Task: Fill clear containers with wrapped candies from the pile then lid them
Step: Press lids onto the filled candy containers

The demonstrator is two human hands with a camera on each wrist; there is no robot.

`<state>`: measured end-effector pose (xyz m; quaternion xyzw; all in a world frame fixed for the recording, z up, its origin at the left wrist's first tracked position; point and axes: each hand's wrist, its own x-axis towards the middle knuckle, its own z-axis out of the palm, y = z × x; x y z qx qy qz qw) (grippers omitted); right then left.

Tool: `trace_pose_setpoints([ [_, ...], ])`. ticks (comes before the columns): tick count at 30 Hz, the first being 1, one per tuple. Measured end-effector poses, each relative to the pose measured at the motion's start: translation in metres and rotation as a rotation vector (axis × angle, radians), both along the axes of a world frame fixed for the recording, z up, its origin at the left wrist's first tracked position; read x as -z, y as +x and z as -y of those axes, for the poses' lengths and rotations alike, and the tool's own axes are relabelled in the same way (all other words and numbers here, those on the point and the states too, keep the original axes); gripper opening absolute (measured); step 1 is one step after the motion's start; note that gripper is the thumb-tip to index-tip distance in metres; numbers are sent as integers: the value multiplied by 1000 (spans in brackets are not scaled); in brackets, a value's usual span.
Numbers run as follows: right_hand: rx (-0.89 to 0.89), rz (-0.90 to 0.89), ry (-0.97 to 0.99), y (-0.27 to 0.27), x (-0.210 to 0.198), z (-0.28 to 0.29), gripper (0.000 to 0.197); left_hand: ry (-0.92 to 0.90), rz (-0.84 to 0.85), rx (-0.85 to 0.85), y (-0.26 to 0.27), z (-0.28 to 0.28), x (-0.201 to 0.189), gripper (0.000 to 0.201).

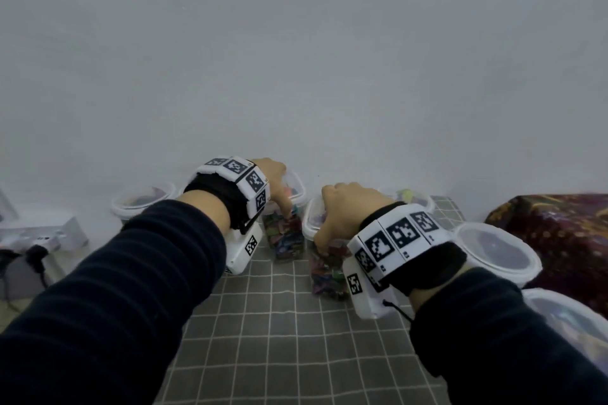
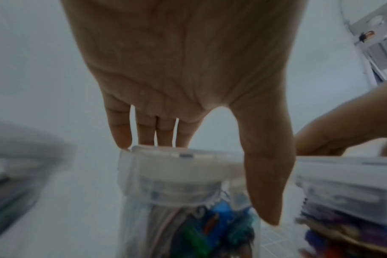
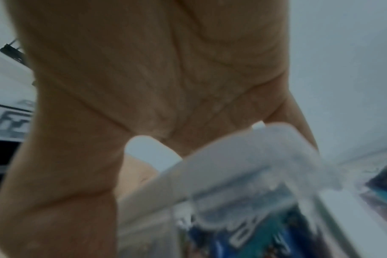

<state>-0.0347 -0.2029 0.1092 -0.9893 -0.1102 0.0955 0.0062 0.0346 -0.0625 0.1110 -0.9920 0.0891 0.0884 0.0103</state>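
Two clear containers packed with colourful wrapped candies stand side by side on the grey grid mat [image 1: 296, 339], both with white lids on. My left hand [image 1: 279, 194] grips the left container [image 1: 286, 237] from above. Its fingers hook over the far edge of the lid [image 2: 183, 164] and its thumb [image 2: 267, 183] runs down the near side. My right hand [image 1: 332, 223] grips the right container [image 1: 329, 270] the same way, palm over its lid [image 3: 232, 157] and thumb [image 3: 62, 192] down the side. The fingertips are hidden behind the lids.
More lidded clear containers stand around: back left [image 1: 141, 200], back right [image 1: 408, 196], right [image 1: 496, 250] and lower right [image 1: 572, 322]. A dark patterned heap [image 1: 559, 223] lies at the far right. A white power strip [image 1: 42, 233] sits left. A white wall rises close behind.
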Motion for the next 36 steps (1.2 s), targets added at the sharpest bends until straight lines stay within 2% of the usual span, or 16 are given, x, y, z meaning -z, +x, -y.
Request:
trace_pose_setpoints([
  [3,7,5,-21,15,1,-5,62,69,-15,22,-1,-7,-3,90],
  [7,4,27,-14,34,2,-10,63,140,-37,52,1,-15,-3,86],
  [10,-14,58,-5,44,3,-11,60,128,-67,58,5,-19,-3,92],
  [14,-32,34,15,55,0,-15,66,115,-88,65,11,-21,-2,95],
  [21,-38,41,117,60,5,-14,75,65,-96,58,14,-19,-6,91],
  [24,-7,63,175,51,6,-9,82,-8,-101,72,12,-13,-6,92],
  [30,90,222,374,2,-6,18,69,-109,-11,194,0,28,-14,98],
  [33,236,277,446,-23,-13,35,67,-136,13,278,-7,64,-13,97],
  [36,400,319,411,-44,-20,55,61,-165,24,333,-13,99,-8,96],
])
